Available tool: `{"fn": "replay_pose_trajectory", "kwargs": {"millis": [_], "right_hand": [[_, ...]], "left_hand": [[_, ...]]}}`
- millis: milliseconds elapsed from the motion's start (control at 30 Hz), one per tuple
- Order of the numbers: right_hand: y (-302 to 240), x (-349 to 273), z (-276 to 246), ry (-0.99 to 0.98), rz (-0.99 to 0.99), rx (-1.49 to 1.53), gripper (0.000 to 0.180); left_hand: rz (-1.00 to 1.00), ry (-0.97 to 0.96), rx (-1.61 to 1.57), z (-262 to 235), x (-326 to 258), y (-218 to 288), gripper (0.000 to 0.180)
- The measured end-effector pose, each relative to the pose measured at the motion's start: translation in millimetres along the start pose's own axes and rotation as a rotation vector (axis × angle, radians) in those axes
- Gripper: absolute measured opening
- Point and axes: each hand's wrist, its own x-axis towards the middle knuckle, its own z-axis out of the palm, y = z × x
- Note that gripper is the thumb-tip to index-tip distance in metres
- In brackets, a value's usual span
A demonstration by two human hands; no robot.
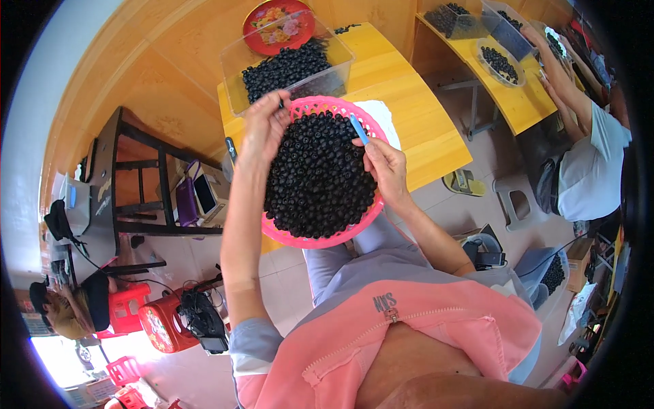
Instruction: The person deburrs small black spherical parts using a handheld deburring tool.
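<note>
A pink basket point(312, 242) with a lattice rim stands in front of me at the yellow table's near edge, above my lap. It is heaped with small round black pieces point(317, 177) that look like berries or beads. Over its far left rim, my left hand point(267, 126) has its fingertips pinched together; what they hold, if anything, is too small to make out. At the right rim, my right hand point(387, 167) is closed on a slim light-blue tool point(359, 129) that points up and away. A clear plastic bin point(334, 78) of similar black pieces sits just beyond the basket.
The yellow table point(415, 116) carries a white sheet point(381, 119) and a red floral tray point(279, 27) behind the bin. At right, another person point(593, 163) works at a second table point(524, 105) with more containers. A dark-framed rack point(146, 177) stands at left; a stool point(514, 204) is on the floor.
</note>
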Motion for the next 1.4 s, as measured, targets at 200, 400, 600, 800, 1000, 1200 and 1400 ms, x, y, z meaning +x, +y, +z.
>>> {"fn": "replay_pose_trajectory", "kwargs": {"millis": [200,400,600,800,1000,1200,1400], "right_hand": [[1.7,-1.5,1.7,0.019,-0.008,0.041,0.029],[6.8,-0.6,-0.6,0.112,-0.017,0.155,0.031],[4.0,-0.5,-0.6,0.149,-0.031,0.222,0.029],[3.1,-1.1,0.6,0.132,-0.037,0.153,0.032],[3.1,-2.1,0.9,0.119,-0.052,0.1,0.031],[-2.3,-2.5,3.2,0.115,-0.027,0.112,0.028],[1.1,0.2,5.4,-0.007,-0.01,-0.022,0.023]], "left_hand": [[0.331,0.113,0.168,4.6,66.6,75.6,0.023],[0.338,0.001,0.654,27.3,44.9,43.4,0.025],[0.234,-0.314,1.103,33.4,17.3,-62.1,0.013],[0.347,-0.178,1.26,46.2,-3.3,-112.3,0.016],[0.322,-0.181,1.256,53.7,-8.1,-107.1,0.013],[0.032,-0.167,0.351,32.5,-19.9,-59.3,0.009],[-0.059,-0.08,-0.084,3.1,-45.5,-54.1,0.018]]}}
